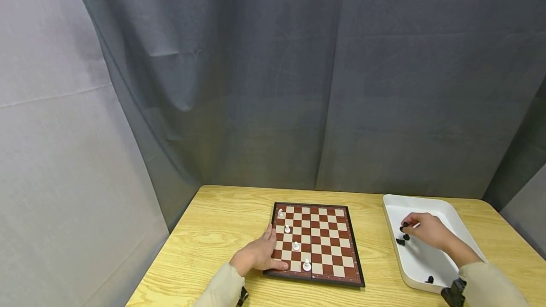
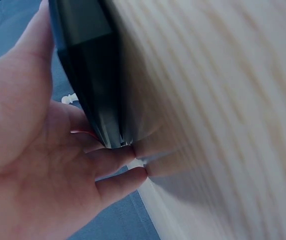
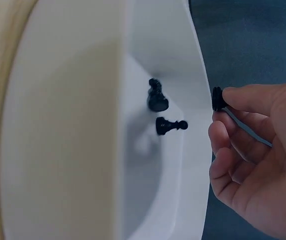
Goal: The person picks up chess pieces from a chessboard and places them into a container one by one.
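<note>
One of the hands (image 1: pixel 431 231) pinches a black chessman (image 3: pixel 216 99), type unclear.

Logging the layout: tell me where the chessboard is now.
In the head view, the chessboard lies near the middle of the table, left of the white tray, the left hand at its left edge.

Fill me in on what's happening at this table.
A person's right hand pinches a black chess piece between its fingers at the white tray, where more black pieces lie. The left hand rests against the left edge of the chessboard, its thumb over the near left corner. Four white pieces are on the board's left half; no black ones show there.
</note>
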